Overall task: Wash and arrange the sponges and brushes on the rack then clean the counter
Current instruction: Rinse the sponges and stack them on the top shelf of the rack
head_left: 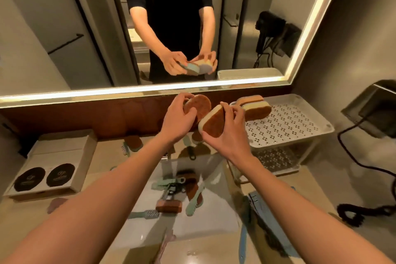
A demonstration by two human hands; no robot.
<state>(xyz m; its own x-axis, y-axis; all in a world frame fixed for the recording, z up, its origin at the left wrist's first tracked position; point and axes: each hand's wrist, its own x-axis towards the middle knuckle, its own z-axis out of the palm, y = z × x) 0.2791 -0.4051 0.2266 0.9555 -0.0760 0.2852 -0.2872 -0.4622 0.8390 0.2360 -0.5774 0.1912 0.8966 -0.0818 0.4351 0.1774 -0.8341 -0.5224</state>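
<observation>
My left hand (179, 120) grips a brown oval sponge (202, 106) held up above the sink. My right hand (227, 135) grips a second sponge (212, 126), brown-faced with a cream edge, right beside the first. Two more sponges (254, 106) lie stacked at the back left corner of the white perforated rack (300, 126). In the sink (214, 210) lie several brushes with mint handles (194, 201), a brown block brush (169, 207) and a brown sponge (190, 186). A blue brush (260, 203) lies on the counter right of the sink.
A cardboard box (57, 165) holding two dark round pads sits on the counter at left. Another brush (134, 143) lies behind the sink. A black coiled cord (364, 210) trails across the right counter. The lit mirror (150, 28) hangs on the wall behind the counter.
</observation>
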